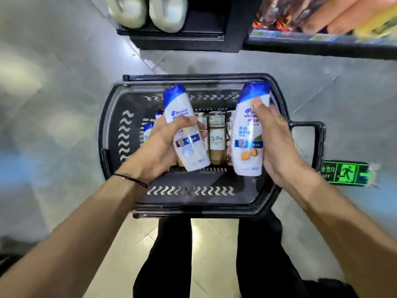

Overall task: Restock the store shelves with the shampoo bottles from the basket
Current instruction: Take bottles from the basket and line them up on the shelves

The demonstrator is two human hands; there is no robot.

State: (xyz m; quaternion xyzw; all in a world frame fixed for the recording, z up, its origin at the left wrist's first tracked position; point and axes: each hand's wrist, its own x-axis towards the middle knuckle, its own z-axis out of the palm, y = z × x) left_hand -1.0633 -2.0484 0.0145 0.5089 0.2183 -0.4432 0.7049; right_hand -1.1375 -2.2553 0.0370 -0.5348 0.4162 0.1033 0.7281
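Fingers (200,127) of the left hand (159,149) are wrapped round a white shampoo bottle (182,117) with a blue cap, thumb laid across its label: a full grip, seen at centre left. A second white bottle (249,136), nuts pictured on its label, is gripped by the right hand (279,147) at centre right, thumb on the front and the other fingers round its side. Both bottles are held tilted, caps pointing toward the top of the frame, over the black basket (111,134), and they are kept well apart.

Between them, down in the basket, brown bottles marked Spes (217,138) are packed side by side. More blue-and-white bottles (148,132) are glimpsed beside the left hand. The basket's rim is seen all round the hands, and its handle (318,136) juts toward the right edge.

Beyond the far rim, a band of bare grey floor (214,63) is left before the dark shelf base (182,39) at top centre. A shelf edge (322,45) with blurred goods is seen at upper right. Wide open floor is shown at the left. A green exit sign (345,172) is stuck to the floor at right.
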